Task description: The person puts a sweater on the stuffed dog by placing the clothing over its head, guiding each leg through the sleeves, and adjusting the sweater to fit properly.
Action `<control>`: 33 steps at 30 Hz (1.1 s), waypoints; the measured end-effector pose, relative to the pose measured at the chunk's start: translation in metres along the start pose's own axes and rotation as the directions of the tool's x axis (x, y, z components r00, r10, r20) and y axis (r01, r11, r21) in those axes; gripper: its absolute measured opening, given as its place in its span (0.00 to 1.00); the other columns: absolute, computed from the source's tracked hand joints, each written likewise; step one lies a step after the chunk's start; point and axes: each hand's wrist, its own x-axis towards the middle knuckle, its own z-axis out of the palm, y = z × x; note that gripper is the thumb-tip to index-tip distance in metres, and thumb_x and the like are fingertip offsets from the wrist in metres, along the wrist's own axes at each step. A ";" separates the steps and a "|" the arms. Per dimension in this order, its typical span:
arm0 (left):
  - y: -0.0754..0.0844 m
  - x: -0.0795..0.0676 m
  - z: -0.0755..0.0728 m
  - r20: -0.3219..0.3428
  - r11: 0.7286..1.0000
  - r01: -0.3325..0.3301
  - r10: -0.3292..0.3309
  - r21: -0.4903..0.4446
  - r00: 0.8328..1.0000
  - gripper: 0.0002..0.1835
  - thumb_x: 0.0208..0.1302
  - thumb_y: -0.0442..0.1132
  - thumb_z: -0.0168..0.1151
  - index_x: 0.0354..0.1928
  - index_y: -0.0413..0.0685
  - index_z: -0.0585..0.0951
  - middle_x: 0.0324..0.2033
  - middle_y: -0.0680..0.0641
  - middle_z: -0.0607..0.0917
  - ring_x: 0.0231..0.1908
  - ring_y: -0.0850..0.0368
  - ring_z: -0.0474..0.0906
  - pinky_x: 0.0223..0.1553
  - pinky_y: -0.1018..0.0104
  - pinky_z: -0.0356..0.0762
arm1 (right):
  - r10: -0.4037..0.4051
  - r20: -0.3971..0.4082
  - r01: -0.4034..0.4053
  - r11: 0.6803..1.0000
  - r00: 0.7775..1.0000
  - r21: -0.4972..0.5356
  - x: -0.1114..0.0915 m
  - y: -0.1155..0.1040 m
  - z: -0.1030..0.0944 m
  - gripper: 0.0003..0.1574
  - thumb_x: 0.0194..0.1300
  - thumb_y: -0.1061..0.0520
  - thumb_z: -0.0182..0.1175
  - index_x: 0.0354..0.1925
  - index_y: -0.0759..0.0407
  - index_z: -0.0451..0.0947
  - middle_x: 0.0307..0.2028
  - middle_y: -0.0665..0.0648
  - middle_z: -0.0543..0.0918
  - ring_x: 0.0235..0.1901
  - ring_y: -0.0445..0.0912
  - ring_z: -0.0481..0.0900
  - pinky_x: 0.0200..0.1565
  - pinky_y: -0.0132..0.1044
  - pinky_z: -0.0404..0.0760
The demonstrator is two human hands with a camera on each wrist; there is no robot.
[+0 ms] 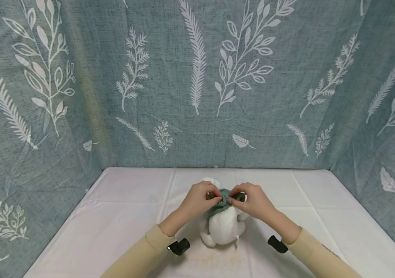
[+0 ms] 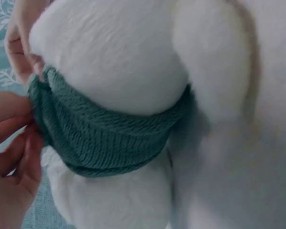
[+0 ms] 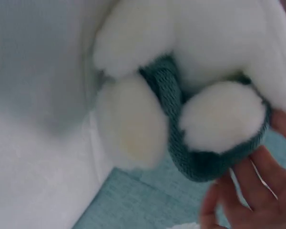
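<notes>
A white plush toy (image 1: 222, 229) sits on the table between my hands, its back toward me. Around its body is a green knitted garment (image 1: 220, 208), whose ribbed band (image 2: 119, 138) wraps the white plush in the left wrist view. My left hand (image 1: 200, 199) pinches the knit's edge between thumb and fingers. Close by on the other side, my right hand (image 1: 254, 200) pinches the same garment. In the right wrist view the knit loops around a rounded white paw (image 3: 224, 117), with right-hand fingers (image 3: 250, 179) at its rim. The toy's face is hidden.
A white cloth (image 1: 121, 220) covers the table. Blue-green curtains (image 1: 169, 77) with white leaf prints hang behind and on both sides. Black wrist devices (image 1: 179, 247) sit beside the beige sleeves (image 1: 145, 249).
</notes>
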 end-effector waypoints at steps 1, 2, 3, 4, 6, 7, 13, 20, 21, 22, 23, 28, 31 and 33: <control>0.000 0.001 0.000 0.017 1.000 -0.007 0.007 0.018 1.000 0.02 0.59 0.37 0.65 0.30 0.52 0.85 0.27 0.55 0.80 0.31 0.61 0.75 0.31 0.73 0.72 | 0.010 0.045 -0.010 1.000 0.999 0.006 0.000 0.000 -0.001 0.07 0.59 0.50 0.67 0.36 0.49 0.83 0.32 0.44 0.84 0.32 0.37 0.79 0.36 0.35 0.79; -0.001 0.001 -0.001 0.033 0.999 -0.011 0.010 0.038 0.999 0.03 0.59 0.37 0.65 0.29 0.52 0.85 0.27 0.55 0.80 0.30 0.61 0.74 0.31 0.73 0.72 | 0.023 0.092 -0.024 1.000 0.995 0.010 0.001 0.000 -0.003 0.08 0.59 0.49 0.66 0.37 0.50 0.82 0.33 0.45 0.84 0.33 0.37 0.80 0.36 0.33 0.78; -0.001 0.002 -0.001 0.047 0.998 -0.011 0.009 0.057 0.999 0.03 0.59 0.37 0.66 0.29 0.52 0.85 0.26 0.56 0.79 0.30 0.62 0.74 0.31 0.73 0.71 | 0.036 0.136 -0.038 0.999 0.990 0.012 0.001 0.000 -0.005 0.10 0.60 0.49 0.66 0.38 0.50 0.82 0.34 0.46 0.84 0.34 0.38 0.80 0.36 0.32 0.79; -0.001 0.003 -0.001 0.059 0.997 -0.012 0.008 0.075 0.998 0.02 0.58 0.36 0.66 0.29 0.51 0.85 0.26 0.55 0.79 0.29 0.62 0.73 0.31 0.73 0.71 | 0.051 0.176 -0.054 0.999 0.983 0.010 0.001 0.000 -0.007 0.11 0.60 0.49 0.65 0.39 0.52 0.82 0.35 0.47 0.85 0.34 0.39 0.81 0.35 0.31 0.79; -0.001 0.003 0.000 0.077 0.995 -0.012 0.004 0.098 0.997 0.02 0.58 0.36 0.66 0.29 0.51 0.86 0.25 0.55 0.79 0.28 0.63 0.72 0.31 0.74 0.71 | 0.080 0.245 -0.083 0.997 0.966 0.002 0.002 0.001 -0.011 0.13 0.60 0.49 0.65 0.41 0.54 0.81 0.36 0.49 0.85 0.36 0.41 0.81 0.36 0.32 0.78; -0.001 0.004 0.000 0.083 0.994 -0.009 0.000 0.107 0.997 0.02 0.58 0.36 0.66 0.29 0.50 0.86 0.25 0.54 0.79 0.28 0.63 0.72 0.31 0.74 0.71 | 0.087 0.274 -0.091 0.996 0.958 0.002 0.003 0.001 -0.012 0.15 0.60 0.49 0.65 0.42 0.56 0.81 0.37 0.51 0.85 0.36 0.42 0.81 0.37 0.33 0.79; 0.003 0.005 0.002 0.086 0.990 -0.022 0.010 0.136 0.996 0.04 0.56 0.34 0.67 0.34 0.47 0.88 0.30 0.51 0.83 0.31 0.59 0.76 0.33 0.72 0.74 | 0.079 0.342 -0.099 0.994 0.937 0.041 0.003 0.007 -0.012 0.20 0.59 0.49 0.66 0.45 0.60 0.81 0.39 0.54 0.84 0.38 0.45 0.81 0.39 0.36 0.79; 0.004 0.008 0.005 0.085 0.986 0.011 -0.025 0.168 0.996 0.06 0.56 0.34 0.68 0.36 0.46 0.87 0.32 0.50 0.86 0.33 0.58 0.79 0.33 0.75 0.76 | 0.107 0.269 -0.139 0.985 0.957 0.103 0.002 0.016 0.003 0.16 0.61 0.53 0.64 0.44 0.60 0.81 0.39 0.54 0.84 0.35 0.41 0.78 0.36 0.35 0.77; 0.004 0.009 0.005 0.089 0.986 0.017 -0.032 0.166 0.996 0.06 0.56 0.34 0.67 0.36 0.46 0.88 0.32 0.50 0.87 0.33 0.59 0.79 0.33 0.76 0.76 | 0.111 0.255 -0.143 0.984 0.961 0.110 0.002 0.016 0.004 0.15 0.61 0.53 0.63 0.44 0.60 0.81 0.39 0.53 0.84 0.35 0.41 0.78 0.35 0.34 0.76; 0.003 0.010 0.006 0.094 0.987 0.026 -0.042 0.160 0.995 0.06 0.56 0.34 0.68 0.36 0.47 0.88 0.32 0.50 0.87 0.33 0.59 0.80 0.32 0.76 0.76 | 0.114 0.242 -0.146 0.982 0.964 0.121 0.002 0.016 0.006 0.14 0.62 0.55 0.62 0.44 0.60 0.81 0.39 0.54 0.84 0.35 0.41 0.77 0.35 0.34 0.76; 0.003 0.011 0.006 0.101 0.988 0.034 -0.049 0.149 0.994 0.06 0.56 0.33 0.67 0.36 0.47 0.88 0.31 0.49 0.87 0.32 0.60 0.80 0.32 0.76 0.76 | 0.115 0.229 -0.147 0.980 0.967 0.131 0.002 0.016 0.007 0.13 0.62 0.55 0.62 0.44 0.60 0.81 0.38 0.54 0.84 0.34 0.40 0.77 0.35 0.34 0.76; -0.002 0.013 0.005 0.151 0.996 0.069 -0.078 0.064 0.986 0.08 0.56 0.33 0.67 0.39 0.46 0.87 0.32 0.50 0.86 0.32 0.61 0.80 0.32 0.75 0.76 | 0.122 0.195 -0.160 0.968 0.973 0.192 0.001 0.017 0.011 0.10 0.64 0.57 0.59 0.42 0.60 0.81 0.34 0.52 0.83 0.30 0.40 0.76 0.31 0.33 0.76; -0.008 0.012 0.006 0.165 0.996 0.086 -0.087 0.011 0.982 0.10 0.56 0.33 0.68 0.41 0.46 0.86 0.33 0.50 0.86 0.32 0.62 0.79 0.32 0.74 0.76 | 0.136 0.192 -0.180 0.954 0.972 0.238 0.001 0.017 0.013 0.11 0.65 0.56 0.58 0.42 0.59 0.81 0.33 0.52 0.83 0.29 0.41 0.75 0.30 0.33 0.75; -0.011 0.012 0.008 0.167 0.995 0.100 -0.095 -0.021 0.981 0.11 0.55 0.33 0.68 0.42 0.46 0.86 0.33 0.50 0.85 0.32 0.62 0.78 0.33 0.74 0.76 | 0.146 0.193 -0.195 0.944 0.970 0.266 0.001 0.017 0.014 0.11 0.65 0.56 0.58 0.42 0.59 0.81 0.33 0.52 0.83 0.28 0.41 0.75 0.29 0.33 0.75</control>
